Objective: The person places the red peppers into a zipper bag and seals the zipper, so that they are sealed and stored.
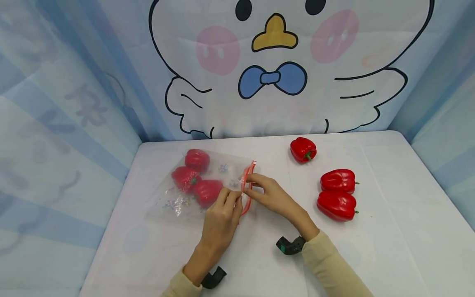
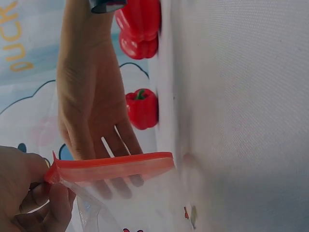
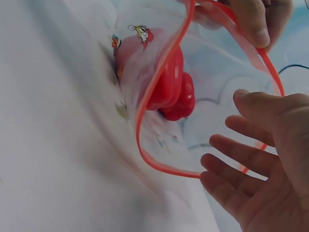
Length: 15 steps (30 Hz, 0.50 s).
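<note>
A clear zip bag [image 1: 230, 165] with a red zip strip [image 3: 145, 116] lies on the table, its mouth facing right and held apart in a loop. Inside are three red bell peppers [image 1: 208, 192], blurred by the plastic. My left hand [image 1: 220, 218] pinches the near side of the zip strip between thumb and fingers. At the mouth is my right hand [image 1: 274, 196], its fingers fairly straight and spread in the right wrist view. Through the plastic in the left wrist view, the fingertips [image 2: 118, 186] of that hand show.
Right of the bag, one loose red bell pepper [image 1: 303, 149] sits near the table's back edge. Two more bell peppers [image 1: 337, 205] lie side by side farther right. A printed curtain [image 1: 272, 111] hangs behind the white table [image 1: 389, 247].
</note>
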### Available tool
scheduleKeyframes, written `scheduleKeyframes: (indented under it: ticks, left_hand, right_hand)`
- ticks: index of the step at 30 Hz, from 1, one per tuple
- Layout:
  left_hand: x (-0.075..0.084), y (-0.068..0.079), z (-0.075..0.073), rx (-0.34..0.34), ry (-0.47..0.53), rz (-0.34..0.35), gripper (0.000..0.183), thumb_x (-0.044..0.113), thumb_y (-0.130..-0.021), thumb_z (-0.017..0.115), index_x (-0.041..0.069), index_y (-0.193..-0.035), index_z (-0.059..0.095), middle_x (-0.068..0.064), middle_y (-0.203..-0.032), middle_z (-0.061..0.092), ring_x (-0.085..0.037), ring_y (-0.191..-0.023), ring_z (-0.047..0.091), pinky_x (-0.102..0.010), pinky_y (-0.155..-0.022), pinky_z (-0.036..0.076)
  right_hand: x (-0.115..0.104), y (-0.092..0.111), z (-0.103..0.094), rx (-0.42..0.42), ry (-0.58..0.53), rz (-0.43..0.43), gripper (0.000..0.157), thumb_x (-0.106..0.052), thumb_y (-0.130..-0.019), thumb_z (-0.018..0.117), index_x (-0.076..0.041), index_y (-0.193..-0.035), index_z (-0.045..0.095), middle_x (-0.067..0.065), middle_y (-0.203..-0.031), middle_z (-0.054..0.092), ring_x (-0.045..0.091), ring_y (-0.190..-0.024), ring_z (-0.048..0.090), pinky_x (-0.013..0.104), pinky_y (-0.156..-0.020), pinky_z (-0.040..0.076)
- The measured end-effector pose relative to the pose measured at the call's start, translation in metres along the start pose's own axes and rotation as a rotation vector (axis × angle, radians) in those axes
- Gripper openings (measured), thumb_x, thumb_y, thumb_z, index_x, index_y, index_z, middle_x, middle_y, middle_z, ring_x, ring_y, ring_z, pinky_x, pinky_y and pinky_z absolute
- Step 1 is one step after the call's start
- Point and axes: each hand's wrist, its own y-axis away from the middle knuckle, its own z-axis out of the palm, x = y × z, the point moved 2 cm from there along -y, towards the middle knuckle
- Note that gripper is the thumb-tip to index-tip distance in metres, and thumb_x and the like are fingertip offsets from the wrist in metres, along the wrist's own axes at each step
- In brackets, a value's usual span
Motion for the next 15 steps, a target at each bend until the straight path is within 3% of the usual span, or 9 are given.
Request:
scheduleKeyframes:
  ticks: [8,15]
  left_hand:
    - [-0.001,0.0,0.001,0.015,0.004,-0.001,0.019,0.001,-0.085,0.083,0.003,-0.099,0.072,-0.006,-0.09,0.062,-0.012,-0.066,0.065,-0.021,-0.066,0.061]
    - [-0.001,0.0,0.001,0.021,0.01,-0.001,0.018,0.001,-0.085,0.082,0.004,-0.099,0.071,-0.006,-0.09,0.062,-0.011,-0.065,0.064,-0.021,-0.062,0.059]
  right_hand:
    - [0.009,0.006,-0.012,0.082,0.009,0.049,0.037,-0.019,-0.102,0.066,-0.008,-0.137,0.065,0.011,-0.139,0.068,0.032,-0.131,0.063,0.052,-0.11,0.052]
    - [0.021,0.011,-0.024,0.252,0.012,0.081,0.032,-0.02,-0.104,0.064,-0.011,-0.134,0.066,0.007,-0.135,0.07,0.029,-0.125,0.066,0.051,-0.108,0.054]
